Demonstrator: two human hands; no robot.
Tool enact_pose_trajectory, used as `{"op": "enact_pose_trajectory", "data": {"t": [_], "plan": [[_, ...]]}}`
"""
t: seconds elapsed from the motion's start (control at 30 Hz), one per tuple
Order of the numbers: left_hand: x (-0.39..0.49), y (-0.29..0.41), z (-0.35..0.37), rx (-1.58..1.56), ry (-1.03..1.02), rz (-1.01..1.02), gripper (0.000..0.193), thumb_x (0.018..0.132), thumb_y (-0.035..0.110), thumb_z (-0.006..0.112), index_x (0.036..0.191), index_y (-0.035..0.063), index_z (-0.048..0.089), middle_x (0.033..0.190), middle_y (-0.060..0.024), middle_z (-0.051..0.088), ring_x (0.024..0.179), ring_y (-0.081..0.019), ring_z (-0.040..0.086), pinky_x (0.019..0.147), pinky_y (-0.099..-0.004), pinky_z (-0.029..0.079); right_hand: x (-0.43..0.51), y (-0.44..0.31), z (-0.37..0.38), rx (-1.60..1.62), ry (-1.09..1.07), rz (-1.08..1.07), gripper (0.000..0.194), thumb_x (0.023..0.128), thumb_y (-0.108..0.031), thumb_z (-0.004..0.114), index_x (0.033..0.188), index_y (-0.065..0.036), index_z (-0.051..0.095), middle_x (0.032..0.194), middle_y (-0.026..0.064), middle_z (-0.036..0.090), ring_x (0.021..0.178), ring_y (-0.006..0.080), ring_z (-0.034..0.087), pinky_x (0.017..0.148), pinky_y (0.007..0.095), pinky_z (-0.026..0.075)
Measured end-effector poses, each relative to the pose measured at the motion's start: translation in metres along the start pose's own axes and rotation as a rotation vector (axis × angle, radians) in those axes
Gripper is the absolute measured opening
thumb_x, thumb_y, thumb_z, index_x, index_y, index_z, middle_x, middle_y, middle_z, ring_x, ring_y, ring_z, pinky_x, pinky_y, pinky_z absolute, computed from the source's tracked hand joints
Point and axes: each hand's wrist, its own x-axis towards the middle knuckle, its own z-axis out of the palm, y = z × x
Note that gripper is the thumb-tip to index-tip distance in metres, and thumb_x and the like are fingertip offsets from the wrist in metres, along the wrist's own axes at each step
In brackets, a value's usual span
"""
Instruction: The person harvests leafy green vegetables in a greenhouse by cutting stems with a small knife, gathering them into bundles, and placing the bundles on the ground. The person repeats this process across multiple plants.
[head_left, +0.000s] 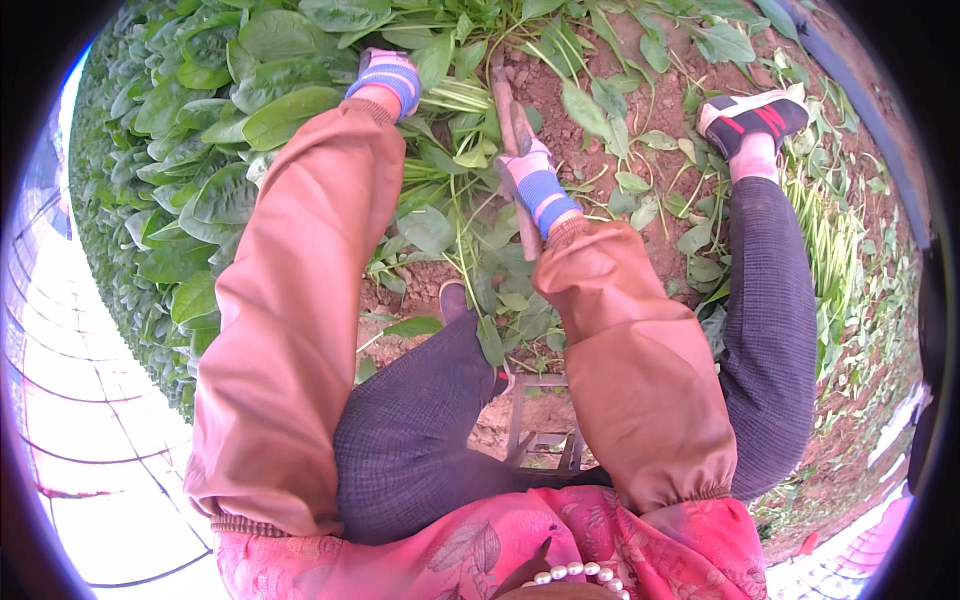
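My left hand (386, 73), in a white and blue knit glove, is among broad green leaves that look like spinach (289, 116). Its fingers are hidden, so its grip does not show. Just to its right, pale green stems (461, 95) lie bunched side by side. My right hand (531, 171), gloved alike, is closed around a wooden tool handle (504, 101). The handle runs up between the stems and bare soil; its far end is covered by leaves, so the tool's head cannot be made out.
A dense leafy bed (142, 187) fills the left side. Cut stems and leaves (817, 247) lie on reddish soil (592, 161) at right, past my shoe (754, 120). Below me is a metal-framed stool (551, 442). A dark hose or strip (862, 105) curves along the upper right.
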Motion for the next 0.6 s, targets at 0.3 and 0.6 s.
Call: {"op": "enact_pose_trajectory", "data": {"t": [0.3,0.6], "plan": [[-0.006,0.003,0.010,-0.008,0.095,-0.030,0.042,0.066,0.032,0.072,0.105,0.0156,0.070,0.108,-0.0061,0.067,0.100,-0.0236,0.065,0.082,-0.0399,0.049,-0.063,0.012,-0.029,0.017,-0.024,0.152,0.076,0.072,-0.007,0.062,0.142,-0.016,0.036,0.114,0.0186,0.061,0.095,0.0281,0.064,0.082,0.0348,0.051],[-0.011,0.006,0.031,0.083,0.276,-0.066,0.027,0.086,0.021,0.052,0.106,0.0172,0.069,0.112,-0.0038,0.066,0.104,-0.0225,0.060,0.085,-0.0453,0.040,-0.056,0.026,-0.033,-0.068,0.164,0.015,0.069,0.072,-0.009,0.065,0.137,-0.013,0.041,0.101,0.0214,0.064,0.085,0.0301,0.065,0.078,0.0330,0.052]]}}
